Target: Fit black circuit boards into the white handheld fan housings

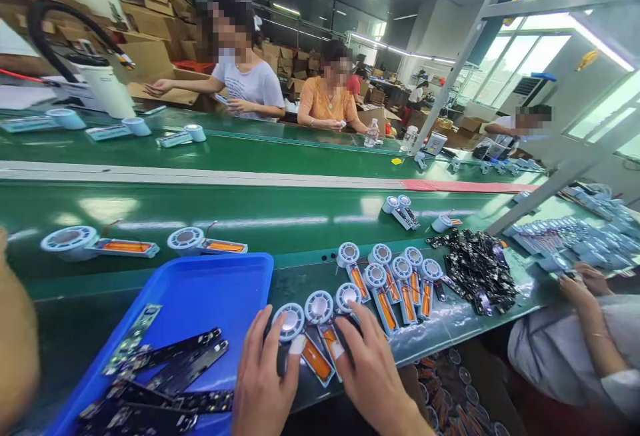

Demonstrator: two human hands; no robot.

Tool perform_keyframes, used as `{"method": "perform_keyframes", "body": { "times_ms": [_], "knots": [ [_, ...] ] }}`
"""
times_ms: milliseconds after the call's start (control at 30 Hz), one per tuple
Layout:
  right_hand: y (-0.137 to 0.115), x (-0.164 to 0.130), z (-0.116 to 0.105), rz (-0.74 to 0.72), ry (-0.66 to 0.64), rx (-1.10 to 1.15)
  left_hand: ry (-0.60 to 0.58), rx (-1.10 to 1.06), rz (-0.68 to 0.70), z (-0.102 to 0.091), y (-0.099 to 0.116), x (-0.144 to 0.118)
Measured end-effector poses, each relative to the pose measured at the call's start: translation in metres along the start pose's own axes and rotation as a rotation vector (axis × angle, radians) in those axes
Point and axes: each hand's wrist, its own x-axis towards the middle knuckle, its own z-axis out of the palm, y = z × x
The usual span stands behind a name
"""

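Three light-blue parts, each a round vented head with an open handle showing orange inside, lie side by side before me. My left hand (267,369) rests against the leftmost blue part (289,322), its fingers stretched out and its thumb by the handle. The middle blue part (319,307) lies between my hands. My right hand (373,369) lies over the right blue part (348,296) with fingers spread, hiding its handle. White wrapping covers both thumb tips. Just beyond my right hand, several similar blue parts (401,268) lie grouped on the green bench.
A blue tray (220,266) with circuit boards (170,363) stands left. Black boards (480,269) are heaped right, near a co-worker's hands (583,289). Two blue parts (186,239) lie behind the tray on the green surface (280,209). A metal post (455,69) rises right; people sit opposite.
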Motion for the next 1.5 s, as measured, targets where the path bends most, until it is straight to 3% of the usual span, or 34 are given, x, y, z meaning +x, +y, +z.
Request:
{"method": "perform_keyframes", "body": {
  "times_ms": [133,267,400,600,700,800,900,1000,1133,1200,1300,1400,1500],
  "knots": [
    [0.037,0.017,0.001,-0.130,0.015,-0.151,-0.062,0.114,0.122,0.018,0.010,0.019],
    [0.042,0.042,0.027,-0.257,0.067,-0.179,-0.140,0.192,0.283,0.032,0.012,0.033],
    [0.035,0.080,0.045,-0.212,0.120,-0.216,-0.136,0.270,0.323,0.040,0.010,0.035],
    [0.041,0.135,0.037,-0.136,0.007,-0.336,-0.228,0.290,0.253,0.036,0.014,0.038],
    [0.041,0.154,0.037,0.013,0.056,-0.370,-0.308,0.230,0.186,0.033,0.024,0.043],
    [0.042,0.163,0.043,0.055,0.101,-0.342,-0.310,0.180,0.169,0.028,0.032,0.047],
    [0.044,0.155,0.045,0.041,0.174,-0.281,-0.256,0.119,0.171,0.009,0.027,0.051],
    [0.039,0.128,0.039,-0.053,0.266,-0.111,-0.231,0.155,0.037,-0.026,-0.001,0.055],
    [0.014,0.072,0.029,-0.170,0.179,0.121,-0.455,0.530,-0.260,-0.072,-0.053,0.051],
    [-0.003,0.047,0.028,-0.179,0.090,0.098,-0.561,0.662,-0.296,-0.084,-0.073,0.046],
    [-0.022,0.022,0.032,-0.193,-0.030,-0.007,-0.663,0.652,-0.268,-0.086,-0.094,0.040],
    [-0.022,0.012,0.031,-0.201,-0.076,-0.028,-0.554,0.560,-0.247,-0.083,-0.106,0.038],
    [-0.008,0.010,0.021,-0.190,-0.053,0.060,-0.339,0.390,-0.368,-0.083,-0.102,0.042]
  ]
}}
